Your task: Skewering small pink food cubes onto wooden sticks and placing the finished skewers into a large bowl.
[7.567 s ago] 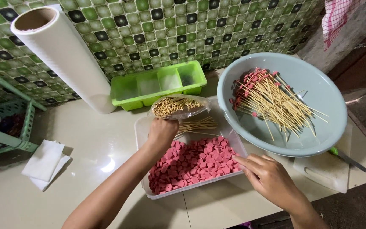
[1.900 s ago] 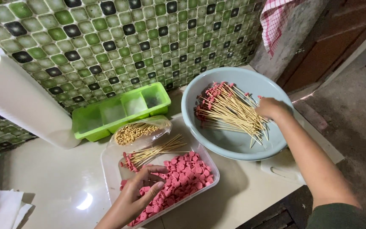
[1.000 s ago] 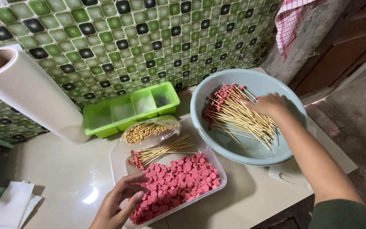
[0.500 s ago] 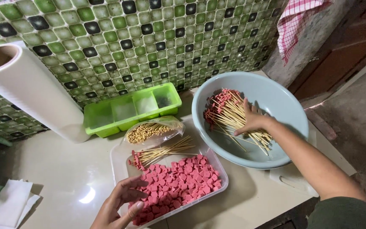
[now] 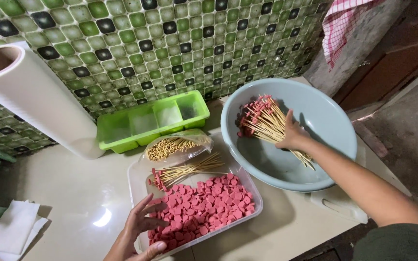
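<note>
Head view: right hand [image 5: 291,137], grip closed on skewer bundle [image 5: 267,123] inside blue basin [image 5: 335,125]. Left hand [image 5: 139,229], fingers spread, touching pink slices [image 5: 204,205] in clear tray [image 5: 134,176] on table [image 5: 73,193], apparently steadying it.

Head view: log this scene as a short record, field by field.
Setting: pale counter against a green tiled wall
Left hand: fingers spread on pink slices in a clear tray
Right hand: on skewers piled in a blue basin
Also in tray: a few loaded skewers, bag of skewer sticks
Nearby: green ice tray, plastic wrap roll, folded tissue
</note>
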